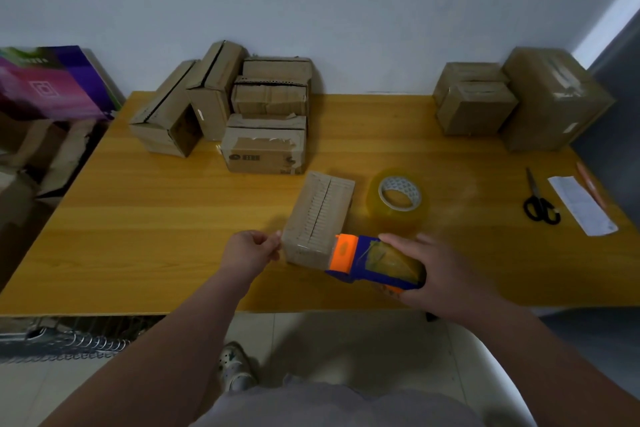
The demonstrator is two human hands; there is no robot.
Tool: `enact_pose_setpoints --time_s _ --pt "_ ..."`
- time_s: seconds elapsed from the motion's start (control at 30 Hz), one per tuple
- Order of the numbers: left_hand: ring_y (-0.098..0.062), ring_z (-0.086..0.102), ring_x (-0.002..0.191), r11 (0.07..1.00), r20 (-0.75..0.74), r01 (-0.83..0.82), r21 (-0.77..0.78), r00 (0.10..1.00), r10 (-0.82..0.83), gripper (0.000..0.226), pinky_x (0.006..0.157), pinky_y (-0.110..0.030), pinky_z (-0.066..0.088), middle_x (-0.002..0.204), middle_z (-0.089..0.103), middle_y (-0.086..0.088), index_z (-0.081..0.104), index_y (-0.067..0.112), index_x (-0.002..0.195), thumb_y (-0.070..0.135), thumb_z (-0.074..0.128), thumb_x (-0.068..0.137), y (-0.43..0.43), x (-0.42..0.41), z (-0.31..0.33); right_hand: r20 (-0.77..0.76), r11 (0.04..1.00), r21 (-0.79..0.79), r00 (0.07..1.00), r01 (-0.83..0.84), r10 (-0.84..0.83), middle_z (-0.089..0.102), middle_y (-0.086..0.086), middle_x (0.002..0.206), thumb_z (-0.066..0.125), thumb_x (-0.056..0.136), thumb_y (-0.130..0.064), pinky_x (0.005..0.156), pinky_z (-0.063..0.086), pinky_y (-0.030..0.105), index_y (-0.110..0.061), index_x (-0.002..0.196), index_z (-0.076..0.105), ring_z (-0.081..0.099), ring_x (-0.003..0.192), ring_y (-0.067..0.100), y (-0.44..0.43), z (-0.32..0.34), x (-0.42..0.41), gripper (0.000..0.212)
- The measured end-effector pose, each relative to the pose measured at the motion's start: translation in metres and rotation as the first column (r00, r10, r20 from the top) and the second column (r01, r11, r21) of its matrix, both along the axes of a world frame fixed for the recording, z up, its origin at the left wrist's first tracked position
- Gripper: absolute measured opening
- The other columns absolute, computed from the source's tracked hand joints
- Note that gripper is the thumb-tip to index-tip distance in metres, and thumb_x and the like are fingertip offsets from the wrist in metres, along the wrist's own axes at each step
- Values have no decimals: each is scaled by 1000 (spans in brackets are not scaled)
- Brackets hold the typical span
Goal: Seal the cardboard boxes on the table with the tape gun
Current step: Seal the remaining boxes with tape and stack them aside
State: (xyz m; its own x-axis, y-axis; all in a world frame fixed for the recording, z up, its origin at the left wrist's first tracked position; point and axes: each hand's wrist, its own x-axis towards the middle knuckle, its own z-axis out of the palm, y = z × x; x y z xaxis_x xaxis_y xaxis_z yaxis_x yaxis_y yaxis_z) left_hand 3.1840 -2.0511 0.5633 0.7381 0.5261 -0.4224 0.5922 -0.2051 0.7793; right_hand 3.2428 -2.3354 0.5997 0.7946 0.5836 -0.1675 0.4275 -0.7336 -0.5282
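Centrally, near the front edge of the tabletop (138, 218), one small cardboard box (318, 218) lies with its top seam running roughly 12 to 6 o'clock, tilted a little toward 1.

Left hand (249, 251): at the box's 8 o'clock corner, fingers (272, 243) pinching that near left edge.

Right hand (440, 274): at the box's 4 o'clock, fingers (398, 241) curled round the blue body of the tape gun (374, 262). The gun's orange head touches the box's near right end. Whether tape has been laid on the seam cannot be told.

Spare tape roll (398, 196), clear, lying flat just beside the box at 3 o'clock.

Cluster of cardboard boxes (242, 104) at 11 o'clock, against the wall, several with open or ragged flaps. Second group of boxes (519, 97) at 2 o'clock, in the far right corner.

Black-handled scissors (540, 204) well apart at 3 o'clock, with a white paper slip (581, 204) just beyond them by the right edge.
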Motion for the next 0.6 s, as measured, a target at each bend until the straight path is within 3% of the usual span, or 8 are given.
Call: enact_pose_setpoints --time_s 0.1,0.2,0.23,0.3,0.37,0.43,0.6 --pt "-22 62 74 995 -58 92 40 994 -90 34 71 -36 51 72 68 -6 64 10 76 35 53 97 1 3 2 36 1000 0 999 0 0 42 -8 103 78 69 -41 75 52 29 -48 142 35 49 93 8 1 -3 0 85" --pt "-29 65 88 965 -211 229 131 957 -198 31 75 -39 51 91 69 -13 60 8 96 36 48 99 3 2 3 52 1000 6 999 7 -7 43 -8 103 78 69 -47 76 52 30 -47 142 35 49 93 8 1 -3 0 84" --pt "-31 63 88 959 -214 229 168 958 -191 31 76 -40 51 95 69 -15 60 7 96 35 48 99 3 2 2 56 1000 7 998 4 -4 43 -8 103 77 69 -48 76 52 30 -47 142 35 49 93 8 1 -3 0 84" --pt "-30 61 84 975 -78 97 201 994 -83 30 77 -42 52 98 68 -13 66 6 97 31 50 99 3 0 4 60 1000 -3 998 5 -4 42 -7 104 77 69 -48 76 51 30 -46 142 35 49 93 9 2 -3 0 84" --pt "-22 61 90 996 129 -70 48 990 63 25 85 -39 51 99 68 -6 68 12 98 28 50 99 -3 -2 10 66 1000 -9 998 14 -13 42 -7 103 77 69 -49 76 51 30 -46 142 34 49 94 9 2 -4 0 84" --pt "-16 61 99 984 224 -91 -153 967 124 23 95 -37 47 99 67 1 68 17 100 28 47 100 -13 -6 15 66 1000 -1 998 22 -22 42 -7 103 77 69 -48 76 51 30 -46 142 35 50 94 10 2 -6 -1 85" --pt "-13 53 114 952 187 -60 -299 975 120 39 103 -33 40 116 60 3 60 16 127 37 39 101 -29 -18 11 67 1000 -14 998 22 -21 43 -5 106 77 71 -47 78 50 30 -45 144 33 49 97 12 3 -6 -2 85"
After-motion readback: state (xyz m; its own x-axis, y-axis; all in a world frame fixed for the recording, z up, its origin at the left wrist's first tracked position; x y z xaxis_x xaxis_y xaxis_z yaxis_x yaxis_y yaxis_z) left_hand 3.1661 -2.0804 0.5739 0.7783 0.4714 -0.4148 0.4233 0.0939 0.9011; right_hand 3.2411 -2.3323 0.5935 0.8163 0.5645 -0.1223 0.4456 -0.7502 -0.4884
